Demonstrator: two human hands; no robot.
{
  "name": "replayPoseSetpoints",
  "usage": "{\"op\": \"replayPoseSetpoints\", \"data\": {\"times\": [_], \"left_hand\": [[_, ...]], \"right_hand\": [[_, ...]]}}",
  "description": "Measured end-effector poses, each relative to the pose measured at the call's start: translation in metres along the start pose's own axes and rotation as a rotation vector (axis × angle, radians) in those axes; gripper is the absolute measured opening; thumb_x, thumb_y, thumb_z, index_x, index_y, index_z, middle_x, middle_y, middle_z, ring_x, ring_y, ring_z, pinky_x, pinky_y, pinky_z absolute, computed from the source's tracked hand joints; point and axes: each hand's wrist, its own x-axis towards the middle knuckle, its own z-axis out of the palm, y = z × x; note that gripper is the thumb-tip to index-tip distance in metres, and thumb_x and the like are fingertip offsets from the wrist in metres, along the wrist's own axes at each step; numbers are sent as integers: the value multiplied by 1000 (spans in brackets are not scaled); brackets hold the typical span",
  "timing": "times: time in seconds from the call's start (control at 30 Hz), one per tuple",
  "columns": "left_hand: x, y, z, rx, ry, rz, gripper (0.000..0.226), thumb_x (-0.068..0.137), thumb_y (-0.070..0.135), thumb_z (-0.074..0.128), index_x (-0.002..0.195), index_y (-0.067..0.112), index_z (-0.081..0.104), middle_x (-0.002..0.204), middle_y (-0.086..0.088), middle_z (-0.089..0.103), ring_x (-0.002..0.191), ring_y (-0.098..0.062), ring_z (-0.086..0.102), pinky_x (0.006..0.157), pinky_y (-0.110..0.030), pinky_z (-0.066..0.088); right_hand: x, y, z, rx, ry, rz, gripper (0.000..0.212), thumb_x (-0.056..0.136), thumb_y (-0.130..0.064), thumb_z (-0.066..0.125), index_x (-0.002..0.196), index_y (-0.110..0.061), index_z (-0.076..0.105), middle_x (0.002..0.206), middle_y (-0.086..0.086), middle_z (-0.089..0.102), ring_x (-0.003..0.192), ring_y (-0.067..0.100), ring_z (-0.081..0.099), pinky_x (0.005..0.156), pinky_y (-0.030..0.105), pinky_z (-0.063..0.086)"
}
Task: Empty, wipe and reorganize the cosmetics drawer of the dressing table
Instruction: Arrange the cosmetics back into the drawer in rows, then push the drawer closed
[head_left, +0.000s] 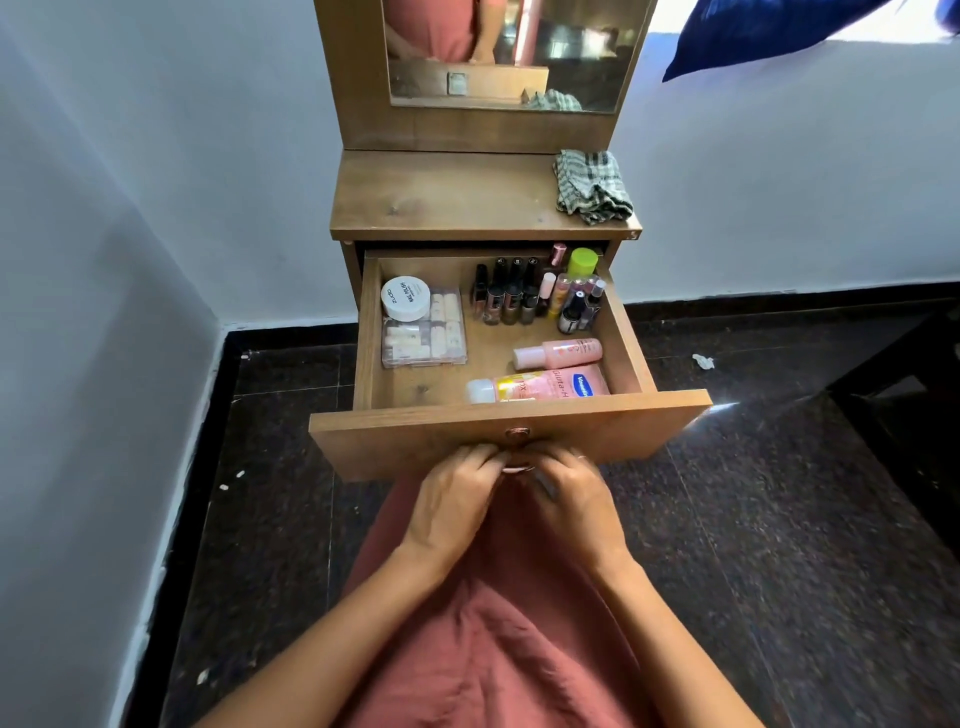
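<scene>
The wooden drawer (649, 431) of the dressing table stands pulled out. Both my hands meet at the round knob (515, 470) on its front; my left hand (457, 499) and my right hand (571, 499) curl their fingers round it. Inside lie a clear plastic box (426, 343) with a white round jar (405, 297) on top, several upright nail polish bottles (506, 293), a green-capped bottle (582, 262), a pink bottle (558, 353) on its side and a pink Vaseline lotion tube (540, 388) near the front.
A checked cloth (592, 187) lies bunched on the right of the table top (441, 197). A mirror (509, 52) rises behind. White walls close in on the left and at the back. Dark stone floor (779, 519) lies all round, with dark furniture (914, 374) at the right.
</scene>
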Motion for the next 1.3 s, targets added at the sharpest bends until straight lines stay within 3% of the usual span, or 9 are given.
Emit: {"op": "replayPoseSetpoints", "data": {"times": [0.17, 0.27, 0.33, 0.47, 0.53, 0.63, 0.8, 1.03, 1.3], "left_hand": [[-1, -1, 2, 110, 3, 59, 27, 71, 22, 43, 79, 21, 69, 78, 9, 68, 69, -8, 66, 58, -20, 54], [-2, 1, -1, 136, 15, 30, 25, 70, 23, 41, 74, 23, 66, 73, 9, 66, 66, -8, 65, 45, -21, 49], [-3, 0, -1, 126, 38, 8, 19, 70, 23, 44, 71, 23, 63, 72, 9, 64, 67, -10, 65, 40, -23, 46], [-2, -3, 3, 34, 56, -13, 5, 66, 16, 59, 70, 19, 61, 72, 3, 63, 70, -17, 66, 37, -28, 48], [-1, -3, 5, 34, 60, -22, 5, 66, 16, 59, 69, 18, 61, 72, 3, 62, 70, -17, 65, 38, -28, 48], [2, -4, 7, 10, 82, -21, 5, 70, 15, 56, 69, 17, 61, 72, 1, 63, 71, -19, 65, 41, -28, 49], [14, -8, 8, -65, 76, -51, 6, 76, 10, 57, 71, 11, 60, 77, -6, 63, 78, -28, 63, 50, -36, 51], [43, -16, 1, -75, 57, -93, 6, 81, 4, 55, 79, 5, 61, 88, -12, 62, 91, -31, 58, 62, -43, 50], [88, -31, -3, -95, 36, -138, 12, 85, 1, 47, 86, 1, 59, 98, -14, 59, 101, -30, 51, 71, -44, 44]], "right_hand": [[1, 0, 11, -205, 83, -50, 25, 75, -28, 48, 83, -23, 71, 83, -6, 71, 84, 13, 62, 77, 23, 41], [0, 1, 15, -221, 48, 24, 13, 71, -20, 68, 83, -24, 70, 85, -8, 71, 80, 14, 67, 60, 23, 53], [0, 0, 16, -211, 49, 47, 20, 65, -17, 78, 82, -23, 69, 84, -9, 71, 79, 14, 68, 50, 21, 53], [3, -1, 17, -199, 100, 8, 8, 75, -25, 63, 80, -22, 67, 84, -8, 70, 86, 16, 66, 47, 23, 53], [3, 1, 20, -187, 120, -3, 14, 78, -28, 54, 80, -22, 67, 85, -7, 69, 91, 14, 62, 46, 25, 53], [6, 3, 23, -160, 153, 1, 7, 73, -21, 63, 79, -19, 66, 84, -5, 68, 92, 9, 49, 43, 26, 52], [20, 2, 25, -130, 125, 33, 7, 74, -13, 69, 81, -14, 67, 92, 0, 66, 85, 23, 64, 41, 32, 48], [53, -2, 21, -167, 152, -17, 7, 72, -3, 67, 70, -8, 63, 84, 7, 61, 80, 31, 61, 39, 30, 43], [105, 1, 19, -168, 57, 56, 13, 87, -7, 53, 89, -4, 65, 105, 10, 59, 102, 33, 51, 59, 42, 49]]}}
